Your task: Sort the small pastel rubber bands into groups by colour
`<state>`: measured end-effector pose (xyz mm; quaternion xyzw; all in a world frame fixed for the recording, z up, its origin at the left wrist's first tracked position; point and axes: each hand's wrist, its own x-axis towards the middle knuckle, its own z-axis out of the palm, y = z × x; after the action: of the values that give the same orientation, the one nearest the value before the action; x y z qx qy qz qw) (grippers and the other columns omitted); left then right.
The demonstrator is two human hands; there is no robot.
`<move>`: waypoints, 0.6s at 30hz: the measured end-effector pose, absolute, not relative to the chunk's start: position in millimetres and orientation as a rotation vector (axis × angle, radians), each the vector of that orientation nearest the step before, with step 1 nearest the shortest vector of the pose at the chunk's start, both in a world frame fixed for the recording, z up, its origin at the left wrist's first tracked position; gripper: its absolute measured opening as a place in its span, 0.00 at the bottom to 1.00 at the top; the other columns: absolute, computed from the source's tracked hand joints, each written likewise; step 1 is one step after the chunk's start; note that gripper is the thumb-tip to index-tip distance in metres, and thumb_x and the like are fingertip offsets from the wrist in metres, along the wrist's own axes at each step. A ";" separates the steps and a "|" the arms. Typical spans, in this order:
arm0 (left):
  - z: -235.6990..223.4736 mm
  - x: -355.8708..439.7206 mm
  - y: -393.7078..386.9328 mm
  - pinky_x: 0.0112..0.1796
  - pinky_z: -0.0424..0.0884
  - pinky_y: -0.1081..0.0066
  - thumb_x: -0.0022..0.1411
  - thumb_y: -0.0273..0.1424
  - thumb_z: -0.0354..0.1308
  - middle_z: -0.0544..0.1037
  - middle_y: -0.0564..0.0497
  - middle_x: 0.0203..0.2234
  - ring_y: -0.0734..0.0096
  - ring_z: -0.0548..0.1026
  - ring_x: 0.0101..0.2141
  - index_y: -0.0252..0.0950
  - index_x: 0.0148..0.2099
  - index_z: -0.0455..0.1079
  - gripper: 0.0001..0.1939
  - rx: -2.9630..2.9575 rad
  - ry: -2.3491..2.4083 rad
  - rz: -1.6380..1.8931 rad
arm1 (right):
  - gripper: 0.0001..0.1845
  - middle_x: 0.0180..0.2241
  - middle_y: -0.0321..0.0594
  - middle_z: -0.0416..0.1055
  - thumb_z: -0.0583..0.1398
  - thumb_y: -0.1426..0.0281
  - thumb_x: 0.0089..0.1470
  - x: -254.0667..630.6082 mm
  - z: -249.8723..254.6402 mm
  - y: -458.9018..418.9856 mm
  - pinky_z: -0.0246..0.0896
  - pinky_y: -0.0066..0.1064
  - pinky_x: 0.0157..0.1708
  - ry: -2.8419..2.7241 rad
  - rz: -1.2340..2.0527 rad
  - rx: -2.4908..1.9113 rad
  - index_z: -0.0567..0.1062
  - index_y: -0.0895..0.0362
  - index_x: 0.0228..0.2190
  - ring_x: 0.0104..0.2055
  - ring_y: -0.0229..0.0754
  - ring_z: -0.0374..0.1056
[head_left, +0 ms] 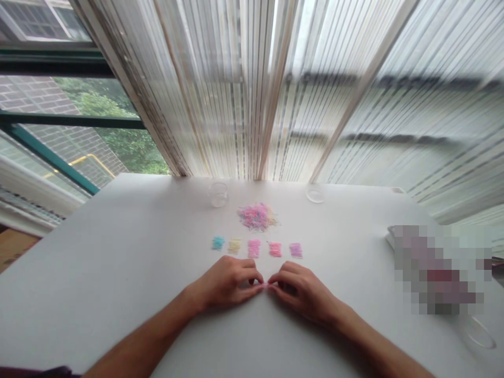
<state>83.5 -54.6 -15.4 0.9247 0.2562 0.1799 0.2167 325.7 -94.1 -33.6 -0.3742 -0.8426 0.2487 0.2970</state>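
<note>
My left hand (234, 282) and my right hand (302, 289) meet near the middle of the white table (165, 226), thumb and forefinger pinched on each side. Between the fingertips is a tiny pink strand-like piece (265, 284), mostly hidden. Just beyond the hands lies a row of small sorted bunches: blue (218, 242), yellow (234, 245), pink (254, 248), coral pink (275, 249) and purple (296, 250). Behind the row is a loose, mixed-colour pile (258, 217) of the same thin pieces. They are too small to tell their exact kind.
A clear round container (219, 195) stands at the back left of the pile, and a clear round lid (315, 195) lies at the back right. A blurred-out object (437, 270) sits at the right, with a pale loop (481, 332) beside it. Striped curtains (220, 105) hang behind the table.
</note>
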 end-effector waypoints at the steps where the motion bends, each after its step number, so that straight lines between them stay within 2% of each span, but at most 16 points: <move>1: -14.8 83.3 -54.2 0.28 0.61 0.74 0.68 0.32 0.59 0.78 0.54 0.29 0.75 0.73 0.27 0.39 0.40 0.78 0.07 2.564 0.710 0.506 | 0.08 0.30 0.40 0.72 0.59 0.72 0.63 325.8 -32.8 -94.2 0.62 0.28 0.32 -2.244 0.665 -0.999 0.79 0.57 0.37 0.31 0.39 0.67; 18: -10.2 75.0 -47.1 0.31 0.64 0.74 0.68 0.33 0.60 0.79 0.53 0.30 0.75 0.75 0.28 0.38 0.38 0.78 0.08 2.492 0.752 0.439 | 0.08 0.30 0.39 0.72 0.57 0.74 0.61 329.9 -25.4 -92.8 0.63 0.28 0.32 -2.291 0.639 -1.064 0.78 0.56 0.36 0.31 0.39 0.67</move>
<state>75.0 -47.1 -10.2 0.9146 0.2758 0.1609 0.2482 329.9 -92.8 -25.4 -0.3938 -0.8480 0.2364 0.2646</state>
